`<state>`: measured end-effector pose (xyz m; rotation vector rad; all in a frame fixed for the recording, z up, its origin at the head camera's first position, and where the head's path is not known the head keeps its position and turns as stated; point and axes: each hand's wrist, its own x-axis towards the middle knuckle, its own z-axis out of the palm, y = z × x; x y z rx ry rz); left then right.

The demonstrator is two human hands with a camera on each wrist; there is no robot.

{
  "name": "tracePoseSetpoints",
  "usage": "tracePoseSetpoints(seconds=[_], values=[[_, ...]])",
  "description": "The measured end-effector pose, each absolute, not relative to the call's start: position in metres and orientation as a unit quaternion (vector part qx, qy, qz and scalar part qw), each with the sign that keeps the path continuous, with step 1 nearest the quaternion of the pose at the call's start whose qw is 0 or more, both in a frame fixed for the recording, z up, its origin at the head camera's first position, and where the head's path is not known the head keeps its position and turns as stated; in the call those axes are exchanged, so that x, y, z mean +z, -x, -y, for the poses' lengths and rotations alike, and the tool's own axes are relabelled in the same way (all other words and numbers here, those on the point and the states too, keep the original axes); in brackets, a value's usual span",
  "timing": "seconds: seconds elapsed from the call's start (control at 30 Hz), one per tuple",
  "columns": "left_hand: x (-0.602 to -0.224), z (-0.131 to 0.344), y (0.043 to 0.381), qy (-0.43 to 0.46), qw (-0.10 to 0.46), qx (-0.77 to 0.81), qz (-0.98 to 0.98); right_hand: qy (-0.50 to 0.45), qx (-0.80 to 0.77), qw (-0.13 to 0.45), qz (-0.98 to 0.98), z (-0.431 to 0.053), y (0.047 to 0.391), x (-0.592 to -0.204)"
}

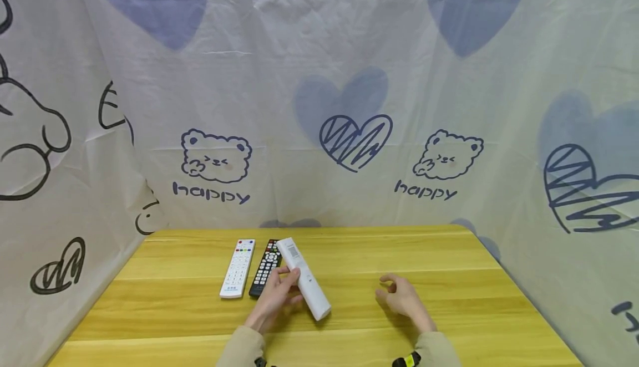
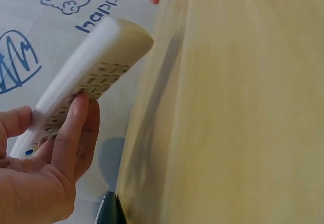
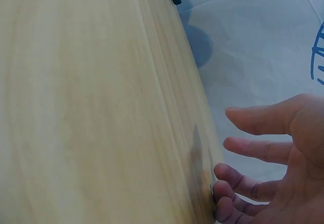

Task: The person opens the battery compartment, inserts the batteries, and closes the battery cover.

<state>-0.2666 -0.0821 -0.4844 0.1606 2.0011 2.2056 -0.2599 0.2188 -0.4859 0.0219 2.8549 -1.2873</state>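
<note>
My left hand [image 1: 277,296] grips a white remote control [image 1: 305,279] between thumb and fingers, above the wooden table. Its plain back with a small printed label faces up in the head view. Seen from the left wrist, the fingers [image 2: 71,133] curl against the button side of the remote [image 2: 83,77], which is tilted. A black remote [image 1: 265,270] lies on the table behind the left hand, partly covered by it. My right hand [image 1: 401,299] is held over the table to the right, fingers loosely bent, with nothing in it.
Another white remote [image 1: 237,269] lies face up on the wooden table [image 1: 449,267], left of the black one. A pale cloth [image 1: 299,200] printed with hearts and bears hangs behind the table's far edge and at both sides.
</note>
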Motion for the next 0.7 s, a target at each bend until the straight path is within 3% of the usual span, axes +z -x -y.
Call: tracePoseSetpoints(seconds=[0.7], values=[[-0.461, 0.069, 0.299, -0.099, -0.033, 0.517, -0.850, 0.030, -0.408, 0.007, -0.912, -0.223, 0.266, -0.481]])
